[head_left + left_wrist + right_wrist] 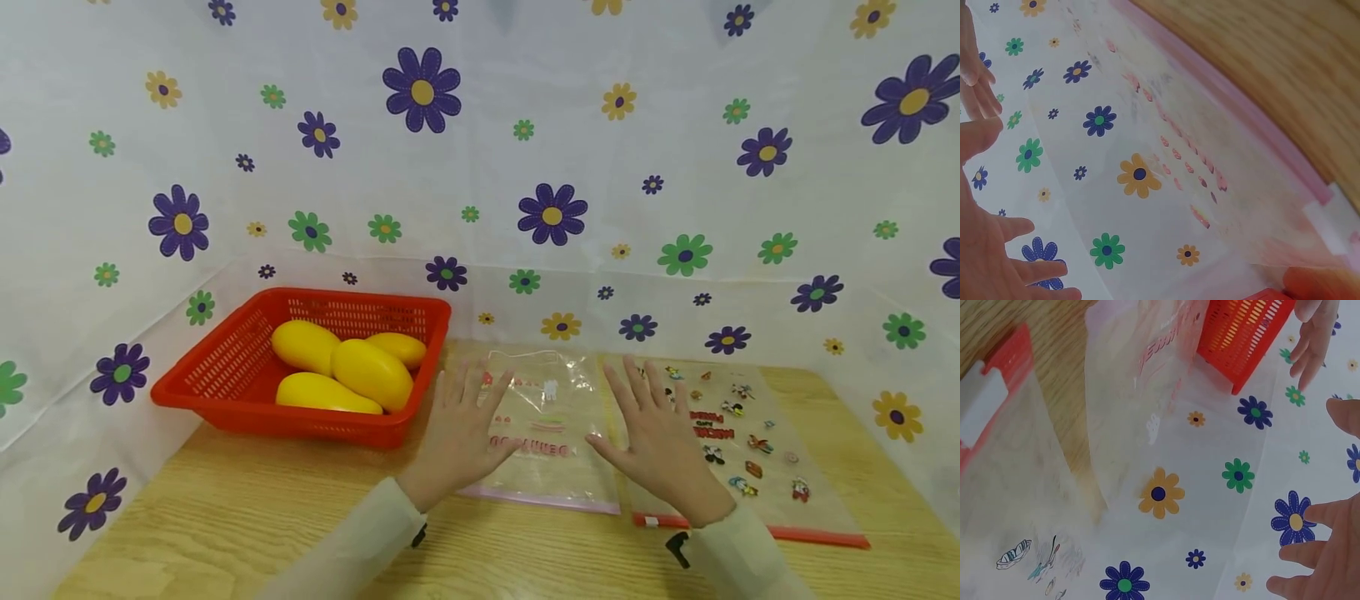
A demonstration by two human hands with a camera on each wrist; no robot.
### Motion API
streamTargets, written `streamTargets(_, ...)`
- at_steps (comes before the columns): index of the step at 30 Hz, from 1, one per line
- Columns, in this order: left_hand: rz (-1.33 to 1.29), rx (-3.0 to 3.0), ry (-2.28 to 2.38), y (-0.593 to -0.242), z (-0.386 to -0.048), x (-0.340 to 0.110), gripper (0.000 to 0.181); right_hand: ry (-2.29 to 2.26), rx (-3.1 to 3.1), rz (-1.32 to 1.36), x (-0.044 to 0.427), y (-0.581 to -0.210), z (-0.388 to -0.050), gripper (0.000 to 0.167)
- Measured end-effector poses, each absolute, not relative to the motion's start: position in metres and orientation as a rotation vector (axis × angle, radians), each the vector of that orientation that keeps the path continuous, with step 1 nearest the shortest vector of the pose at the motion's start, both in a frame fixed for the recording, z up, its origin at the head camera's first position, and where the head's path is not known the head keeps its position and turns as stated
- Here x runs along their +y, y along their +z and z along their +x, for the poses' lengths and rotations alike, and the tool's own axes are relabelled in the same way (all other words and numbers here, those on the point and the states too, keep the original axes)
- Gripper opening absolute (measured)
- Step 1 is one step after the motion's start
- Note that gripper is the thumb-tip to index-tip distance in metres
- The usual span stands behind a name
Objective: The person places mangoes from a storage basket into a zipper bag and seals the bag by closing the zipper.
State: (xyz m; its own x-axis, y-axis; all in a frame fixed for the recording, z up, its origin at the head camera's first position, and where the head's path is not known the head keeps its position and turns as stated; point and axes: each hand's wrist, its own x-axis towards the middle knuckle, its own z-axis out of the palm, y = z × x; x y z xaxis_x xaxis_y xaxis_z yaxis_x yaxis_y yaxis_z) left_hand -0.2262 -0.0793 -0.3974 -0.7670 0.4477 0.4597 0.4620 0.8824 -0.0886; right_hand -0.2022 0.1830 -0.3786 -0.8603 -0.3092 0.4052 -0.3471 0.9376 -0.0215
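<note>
In the head view the left hand [461,433] is spread, fingers straight, over the left part of a clear zip bag [585,475] with a pink slider edge. The right hand [663,446], fingers also spread, hovers between that bag and a second clear bag [806,454] with cartoon prints and a red zip edge. Neither hand holds anything. Both wrist views show spread fingers too: the left hand [997,250] at the left edge of its view, the right hand [1329,556] at the right edge of its own. Both bags lie flat.
A red plastic basket [292,418] stands at the left with several yellow oval objects [371,373] inside. The wooden table [225,508] is backed by a white sheet [480,150] printed with flowers. Small black pieces show at both wrists.
</note>
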Motion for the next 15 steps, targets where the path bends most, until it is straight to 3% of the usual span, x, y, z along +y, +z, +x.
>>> streamTargets(15, -0.807, -2.564, 0.097, -0.392, -0.245, -0.074, 0.076, 0.090, -2.537, 0.621, 0.177, -0.384, -0.216, 0.081)
